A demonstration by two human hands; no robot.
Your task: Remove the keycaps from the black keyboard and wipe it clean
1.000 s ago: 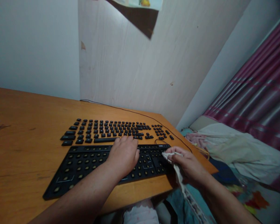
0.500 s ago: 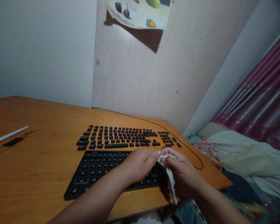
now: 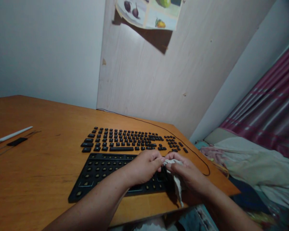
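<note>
Above the right half of a black keyboard base (image 3: 103,166) with its keycaps off, both my hands meet. My right hand (image 3: 183,170) is closed around a crumpled white cloth (image 3: 178,186), whose end hangs down past the board's right part. My left hand (image 3: 145,166) is closed in a pinch right beside the cloth's upper edge. What sits between its fingertips is too small and hidden to make out. Behind the base, loose black keycaps (image 3: 121,149) lie in rows on the wooden desk (image 3: 45,173), set out like a keyboard.
A thin black cable (image 3: 144,122) runs along the desk's back and curls at the right. At the left lie a white pen-like stick (image 3: 13,135) and a small black piece with thin wires (image 3: 17,141). Rumpled bedding (image 3: 243,157) is beyond the desk's right edge.
My view has shifted slightly, so the desk items appear a little further right and higher. The hands stay together at the cloth, with the left fingers slightly more curled.
</note>
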